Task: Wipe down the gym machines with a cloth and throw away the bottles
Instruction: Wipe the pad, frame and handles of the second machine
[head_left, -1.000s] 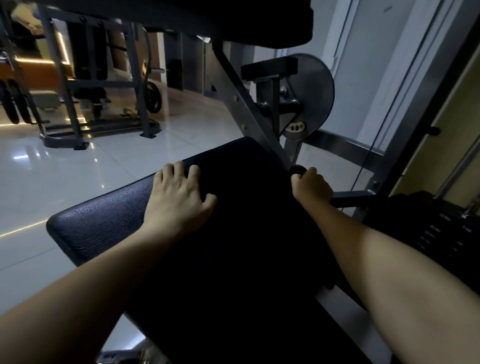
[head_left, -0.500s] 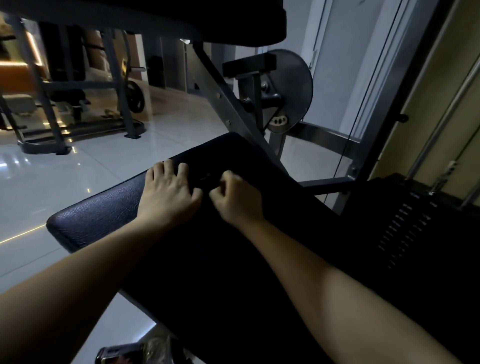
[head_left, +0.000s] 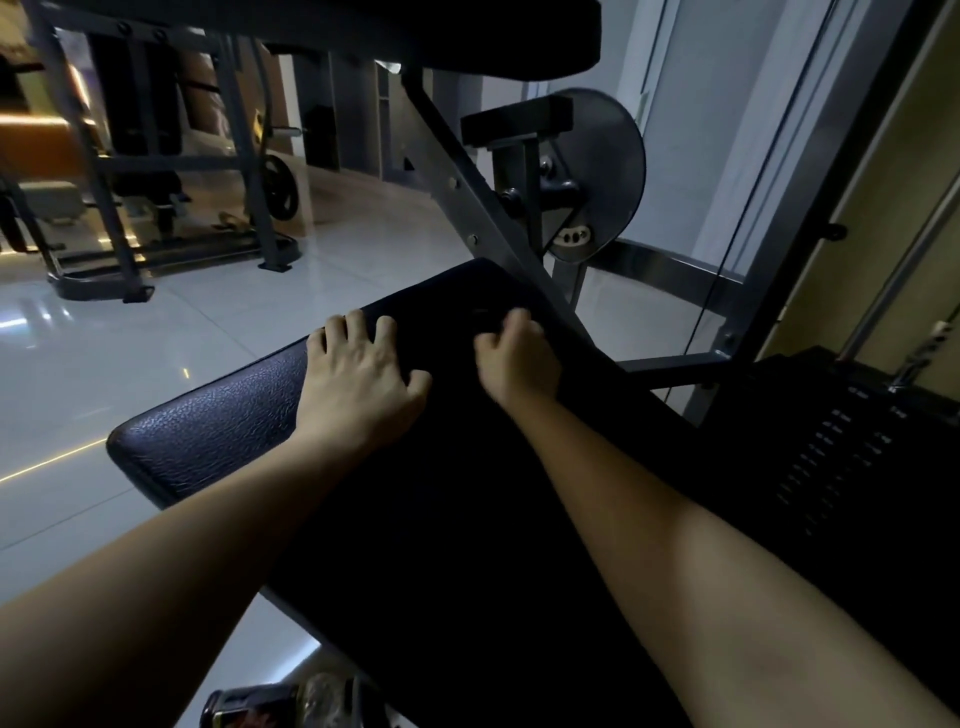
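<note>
Both hands down on one black grained padded machine seat (head_left: 208, 431), low and centre: left hand (head_left: 358, 379) flat, fingers spread, near its left edge; right hand (head_left: 514, 358) just beside, fingers curled under, too dark to tell whether gripping any cloth. Behind, one slanted grey steel bar (head_left: 467, 208) and one round grey metal disc (head_left: 608, 156). Rightward, one black weight stack (head_left: 841, 457). Below, one dark labelled container (head_left: 244, 706).

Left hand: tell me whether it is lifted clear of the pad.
No, the left hand lies palm down on the pad, fingers spread across its surface.
</note>
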